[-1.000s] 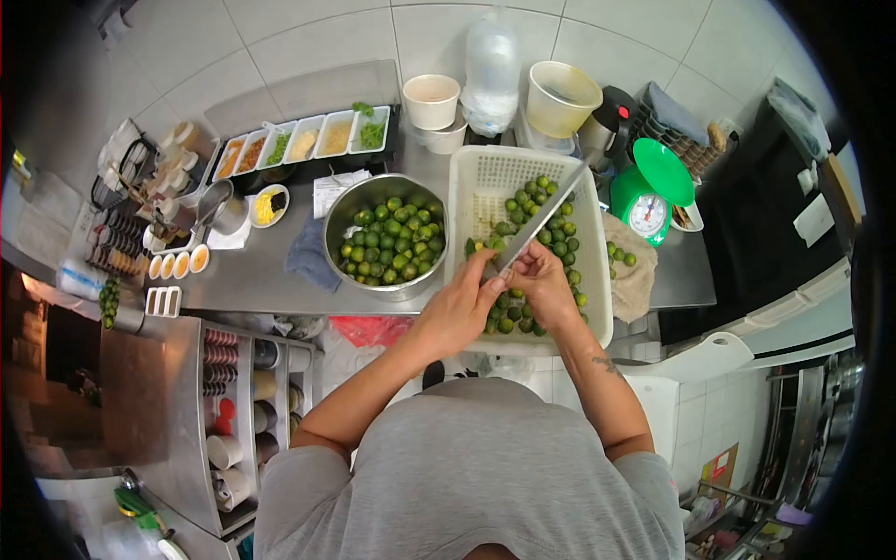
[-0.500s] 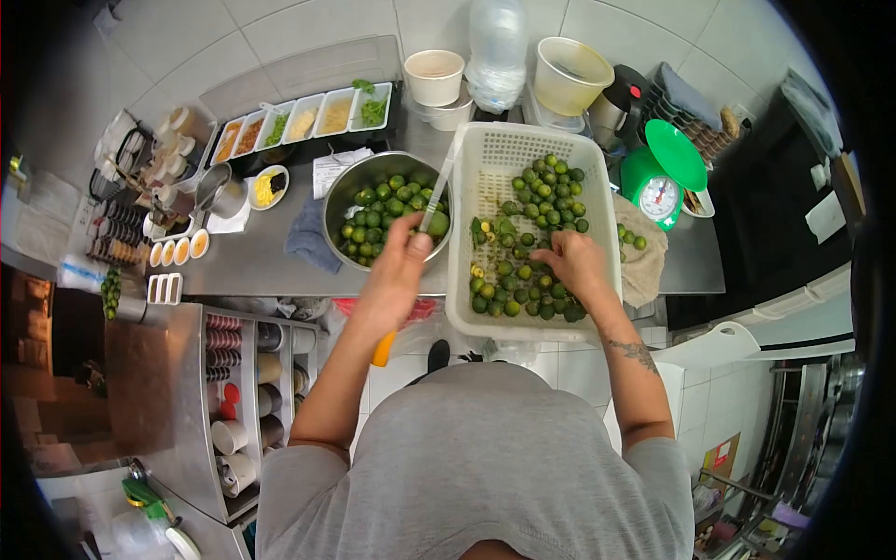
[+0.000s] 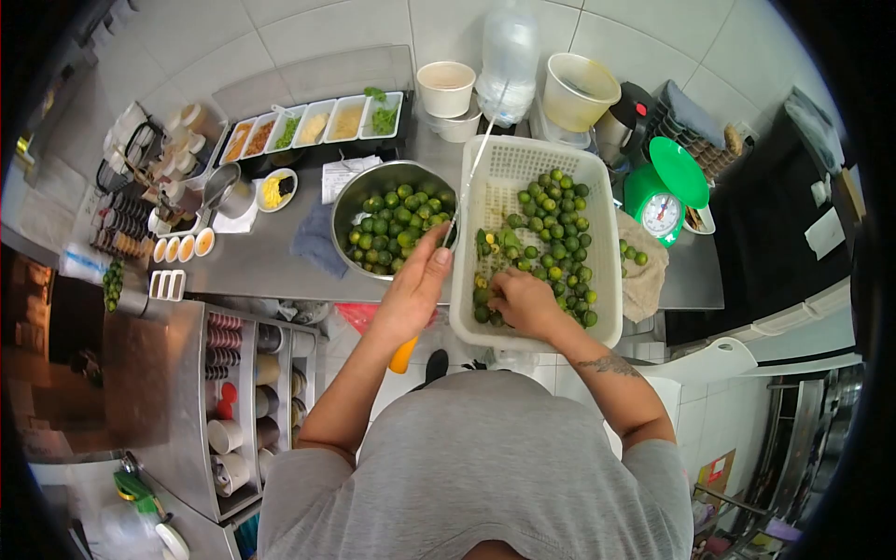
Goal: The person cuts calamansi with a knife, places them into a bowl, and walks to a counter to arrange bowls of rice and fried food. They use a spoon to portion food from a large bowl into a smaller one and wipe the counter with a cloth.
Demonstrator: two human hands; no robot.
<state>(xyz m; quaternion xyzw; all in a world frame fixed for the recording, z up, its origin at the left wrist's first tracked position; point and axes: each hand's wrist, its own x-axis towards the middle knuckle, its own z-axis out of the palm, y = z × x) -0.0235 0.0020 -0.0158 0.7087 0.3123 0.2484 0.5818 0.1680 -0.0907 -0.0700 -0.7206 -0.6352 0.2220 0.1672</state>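
Note:
My left hand [image 3: 412, 289] is closed on a long thin knife [image 3: 478, 168]. Its blade points up and away over the crate's left edge, and its orange handle shows below my wrist. A white plastic crate [image 3: 611, 308] holds many small green limes [image 3: 558, 224], a few yellowish, with some leaves. Inside the crate, at the lower left, my right hand [image 3: 525, 305] has its fingers curled down at the limes; the fingertips are partly hidden. Left of the crate, a round steel bowl [image 3: 338, 217] contains more green limes.
A green scale [image 3: 659, 207] and a beige cloth [image 3: 646, 289] with a few limes lie right of the crate. Behind stand tubs [image 3: 445, 89] and a large plastic bottle [image 3: 509, 65]. To the left are a topping tray [image 3: 315, 128], a blue cloth [image 3: 315, 241] and small sauce cups [image 3: 183, 248].
My right hand has moved left and toward me within the crate, and limes now gather more on its right side. My left hand has shifted slightly right and nearer with the knife.

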